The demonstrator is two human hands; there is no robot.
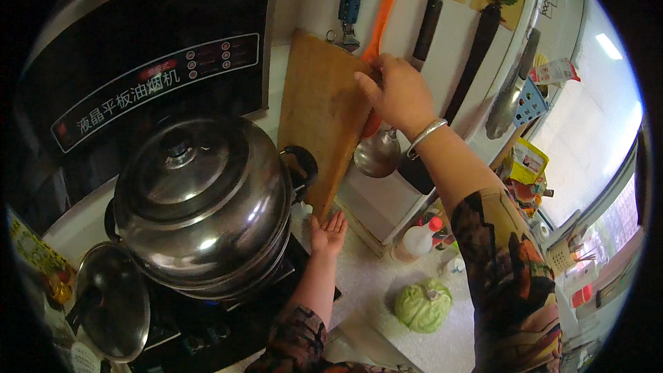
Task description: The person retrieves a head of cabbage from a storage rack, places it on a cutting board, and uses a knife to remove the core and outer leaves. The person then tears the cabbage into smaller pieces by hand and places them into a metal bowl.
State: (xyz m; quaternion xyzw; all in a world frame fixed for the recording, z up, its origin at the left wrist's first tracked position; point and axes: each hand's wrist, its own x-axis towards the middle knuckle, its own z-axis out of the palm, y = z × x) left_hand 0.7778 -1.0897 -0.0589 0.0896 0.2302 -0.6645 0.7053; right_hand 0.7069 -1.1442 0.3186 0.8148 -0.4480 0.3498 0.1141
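Observation:
A wooden cutting board (321,109) stands upright and tilted beside the wall, to the right of a large steel pot. My right hand (401,90) is at its upper right edge, with the thumb over the front face and the fingers curled at the edge. My left hand (329,233) is palm up at the board's lower corner, with the fingers spread; whether it bears any weight cannot be told. Behind the board and my right hand hang an orange-handled utensil (386,15) and a steel ladle (378,155), both partly hidden.
The lidded steel pot (207,212) sits on a black gas stove (207,339), beside a glass-and-steel lid (114,300). A black range hood panel (155,20) rises behind. A green cabbage (423,305) and a red-capped bottle (417,238) stand on the counter. More dark-handled utensils (474,57) hang rightward.

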